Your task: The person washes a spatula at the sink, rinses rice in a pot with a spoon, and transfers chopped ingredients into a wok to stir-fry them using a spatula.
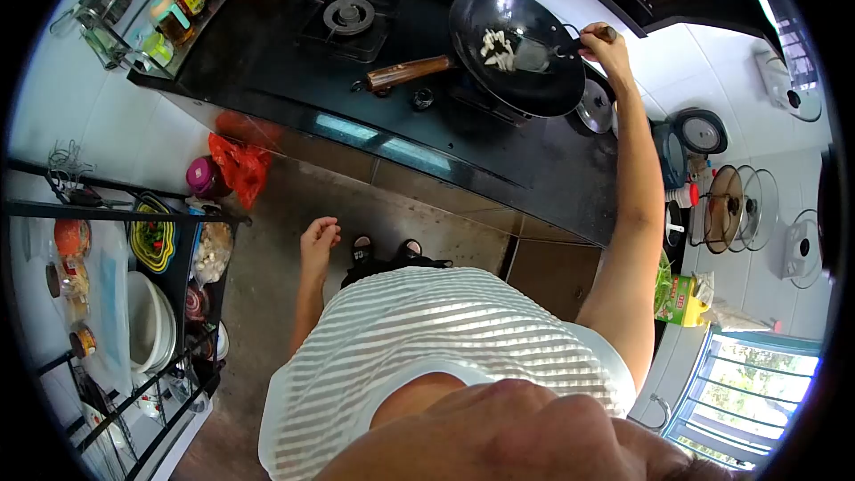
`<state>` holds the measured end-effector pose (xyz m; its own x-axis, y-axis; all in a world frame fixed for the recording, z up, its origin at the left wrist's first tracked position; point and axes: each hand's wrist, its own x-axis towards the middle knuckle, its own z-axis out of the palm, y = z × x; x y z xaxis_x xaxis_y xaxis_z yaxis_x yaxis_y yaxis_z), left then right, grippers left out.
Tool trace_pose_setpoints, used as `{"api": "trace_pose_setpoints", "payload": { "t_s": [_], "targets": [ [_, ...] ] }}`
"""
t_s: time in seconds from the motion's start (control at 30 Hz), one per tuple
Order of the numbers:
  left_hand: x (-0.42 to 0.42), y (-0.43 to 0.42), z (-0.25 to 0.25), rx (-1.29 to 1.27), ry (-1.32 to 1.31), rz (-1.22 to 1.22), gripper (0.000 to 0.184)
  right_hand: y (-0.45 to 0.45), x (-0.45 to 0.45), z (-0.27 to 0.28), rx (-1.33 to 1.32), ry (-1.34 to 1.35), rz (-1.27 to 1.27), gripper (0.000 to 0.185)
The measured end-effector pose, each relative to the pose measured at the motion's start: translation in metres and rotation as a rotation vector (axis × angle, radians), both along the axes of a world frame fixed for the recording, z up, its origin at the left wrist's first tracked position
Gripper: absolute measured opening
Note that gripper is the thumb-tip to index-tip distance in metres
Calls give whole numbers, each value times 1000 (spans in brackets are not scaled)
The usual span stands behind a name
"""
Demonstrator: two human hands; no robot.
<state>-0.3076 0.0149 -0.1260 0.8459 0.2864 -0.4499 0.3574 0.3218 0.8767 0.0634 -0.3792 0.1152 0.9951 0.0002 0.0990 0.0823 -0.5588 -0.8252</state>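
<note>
Pale glossy wall tiles frame a kitchen whose black, polished counter runs from the upper left of the frame down toward the right, above a grey, scuffed floor. At upper centre-right, a round, deep wok of dark metal sits over the counter, its smooth wooden handle pointing left. White, irregular pieces of food lie loosely heaped inside it, beside a greyish patch; whether that is liquid or a flat blade, I cannot tell.

The right hand, at the wok's right rim, has its fingers closed around a slim handle with a rounded brown end; how the thumb presses is hard to make out. Near the lower centre-left, the left hand hangs over the floor, well apart from the counter, its fingers loosely curled and holding nothing.

Left of the wok is a round metal burner. A glass lid with a metal rim lies just beside the wok, under the right forearm. At lower left, nested white basins stand on a black metal rack, near a crinkled red plastic bag.
</note>
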Motion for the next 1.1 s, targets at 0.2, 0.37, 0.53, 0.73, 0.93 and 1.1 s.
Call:
{"api": "trace_pose_setpoints", "payload": {
  "t_s": [0.2,0.37,0.53,0.73,0.93,1.1],
  "targets": [
    [55,2,83,275,-387,-185,21,16,0,-32,-501,-307,353,25],
    [91,-24,287,936,-1296,-459,23,60,-39,-35,-766,-345,756,29],
    [49,-66,361,1092,-1462,-893,20,-11,36,-16,-425,14,513,17],
    [32,-64,371,1024,-1299,-977,19,-39,8,5,-238,-59,84,32],
    [24,-55,376,1025,-1158,-954,19,-12,-6,-21,236,25,59,31],
    [18,-50,378,1021,-1056,-883,21,-29,3,12,13,-13,43,34]
  ]
}}
